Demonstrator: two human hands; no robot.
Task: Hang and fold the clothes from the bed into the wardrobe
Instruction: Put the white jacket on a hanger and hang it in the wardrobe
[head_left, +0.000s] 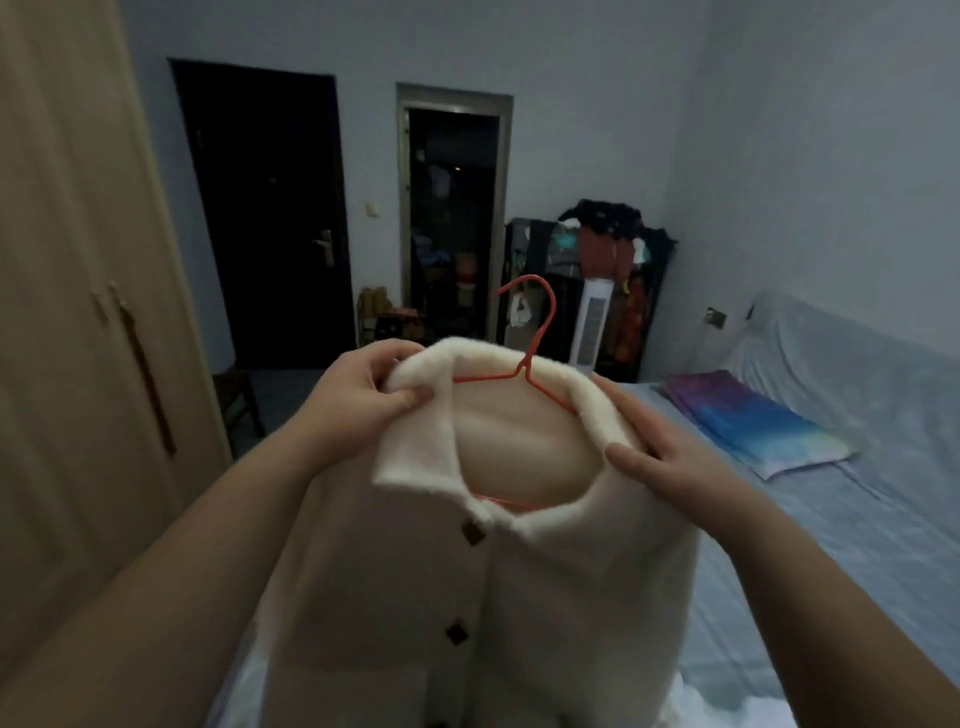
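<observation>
1. While held up over bed (857, 545), cream coat (467, 597) buttoned, orange hanger (530, 332) inside neck, hook poking above collar.
2. Left hand (358, 400): thumb and fingers pinching left collar flap.
3. Right hand (660, 457): fingers nearly straight, pressing collar's right side, thumb hidden.
4. Seat both shoulders square on wire before letting go; heavy fleece likely to slide off.
5. Wardrobe (78, 260) doors closed at left; carry by hook.
</observation>
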